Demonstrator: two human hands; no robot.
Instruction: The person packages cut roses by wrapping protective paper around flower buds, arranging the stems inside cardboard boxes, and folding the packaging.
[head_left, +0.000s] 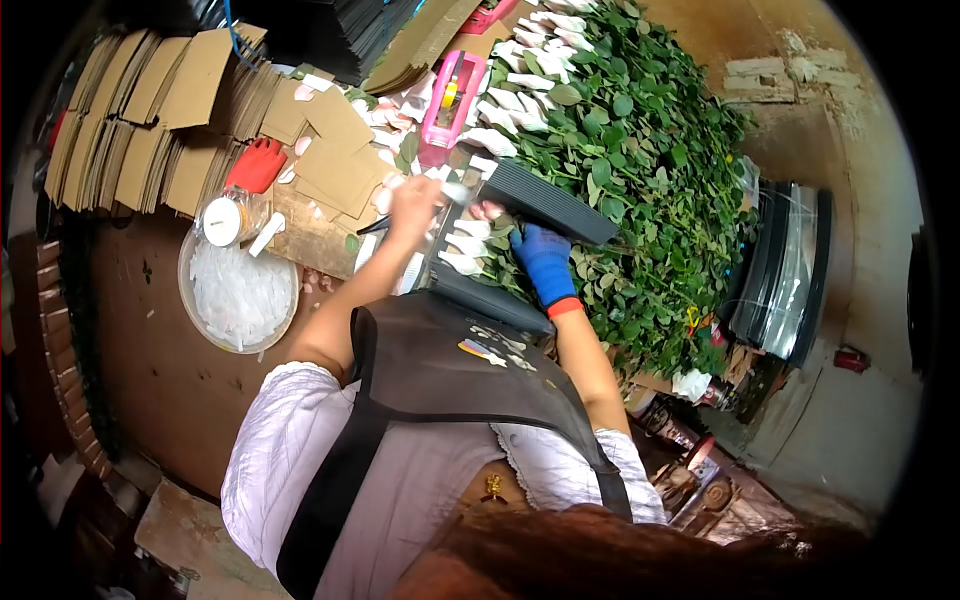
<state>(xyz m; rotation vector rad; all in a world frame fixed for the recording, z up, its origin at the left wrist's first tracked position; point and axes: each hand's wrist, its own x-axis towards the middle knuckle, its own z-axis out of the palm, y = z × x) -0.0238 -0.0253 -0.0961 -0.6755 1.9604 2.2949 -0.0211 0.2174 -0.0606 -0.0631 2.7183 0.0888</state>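
My bare left hand (pixel 413 207) is closed at the fingertips, next to a small white piece (pixel 456 192) smeared by motion. My right hand (pixel 543 258), in a blue glove with a red cuff, is curled among leafy rose stems; its fingertips are partly hidden. Just beyond it, a pink rose bud (pixel 487 210) lies by the metal edge. White-wrapped buds (pixel 466 243) rest beside it. A dark ribbed tray (pixel 550 198) slants above my right hand, and a dark padded edge (pixel 490 300) runs in front of my apron.
A big heap of leafy stems (pixel 640 140) covers the right side. To the left are a tub of white sleeves (pixel 240 290), a tape roll (pixel 224 220), a red glove (pixel 257 165) and stacked cardboard (pixel 150 85). A pink tape dispenser (pixel 440 125) stands beyond my left hand.
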